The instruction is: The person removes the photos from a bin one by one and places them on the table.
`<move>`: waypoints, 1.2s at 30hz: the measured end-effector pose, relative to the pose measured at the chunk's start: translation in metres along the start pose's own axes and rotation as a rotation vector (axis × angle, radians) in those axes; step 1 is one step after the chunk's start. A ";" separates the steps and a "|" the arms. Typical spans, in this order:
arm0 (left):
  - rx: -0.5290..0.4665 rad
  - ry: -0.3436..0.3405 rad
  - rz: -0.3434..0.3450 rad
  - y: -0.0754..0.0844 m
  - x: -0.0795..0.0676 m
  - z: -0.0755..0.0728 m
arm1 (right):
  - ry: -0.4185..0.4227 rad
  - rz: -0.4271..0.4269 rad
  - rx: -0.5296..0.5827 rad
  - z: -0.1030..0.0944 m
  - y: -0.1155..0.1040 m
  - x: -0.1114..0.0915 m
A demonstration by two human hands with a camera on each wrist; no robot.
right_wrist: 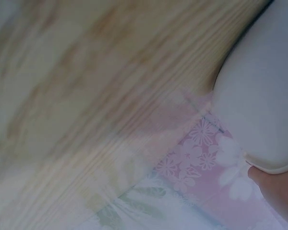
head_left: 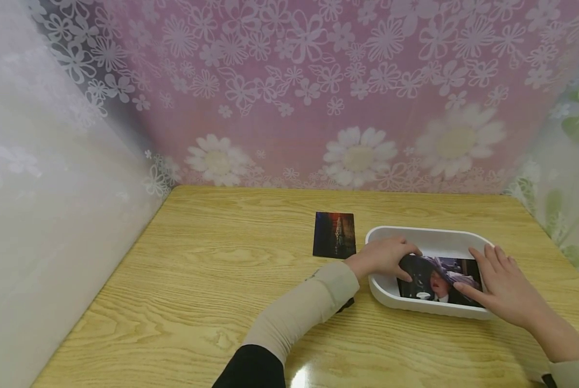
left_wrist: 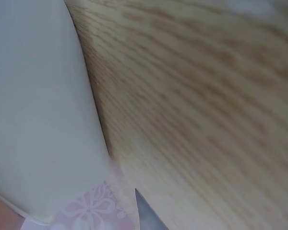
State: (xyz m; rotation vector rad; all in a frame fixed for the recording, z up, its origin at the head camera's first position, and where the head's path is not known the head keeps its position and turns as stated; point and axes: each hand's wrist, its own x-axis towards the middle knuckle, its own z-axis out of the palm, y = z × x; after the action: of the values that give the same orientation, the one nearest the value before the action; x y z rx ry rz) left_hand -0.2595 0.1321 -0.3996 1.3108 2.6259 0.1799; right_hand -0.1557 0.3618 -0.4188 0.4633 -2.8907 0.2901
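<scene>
A white oval-ended tray [head_left: 430, 310] stands on the right of the table in the head view. Inside it lies a glossy photo card [head_left: 417, 288], dark on its left part, with a printed picture of a person. My left hand [head_left: 381, 257] reaches over the tray's left rim and holds the card's left end between thumb and fingers. At the opposite end my right hand [head_left: 507, 285] grips the card, its thumb over the picture and its fingers near the far right corner. The wrist views show mostly the tray's outer wall [left_wrist: 38, 105].
A second card [head_left: 334, 235], dark with a lit tower printed on it, lies flat left of the tray. The wood-grain table [head_left: 197, 269] meets a pink flowered curtain [head_left: 279, 118] behind and pale sheets at both sides.
</scene>
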 end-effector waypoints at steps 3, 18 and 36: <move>0.002 0.003 0.008 -0.001 0.000 0.001 | -0.009 0.004 0.005 0.000 0.000 0.000; -0.033 -0.031 0.040 -0.001 0.000 -0.002 | -0.017 0.008 0.017 0.000 0.001 0.000; -0.272 -0.031 0.159 -0.011 0.002 -0.004 | -0.031 0.018 0.031 -0.002 0.001 0.001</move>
State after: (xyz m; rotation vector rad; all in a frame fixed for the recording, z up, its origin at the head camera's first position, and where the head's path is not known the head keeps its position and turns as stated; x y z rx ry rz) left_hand -0.2698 0.1272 -0.3983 1.4103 2.3672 0.5162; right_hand -0.1564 0.3633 -0.4169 0.4504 -2.9258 0.3340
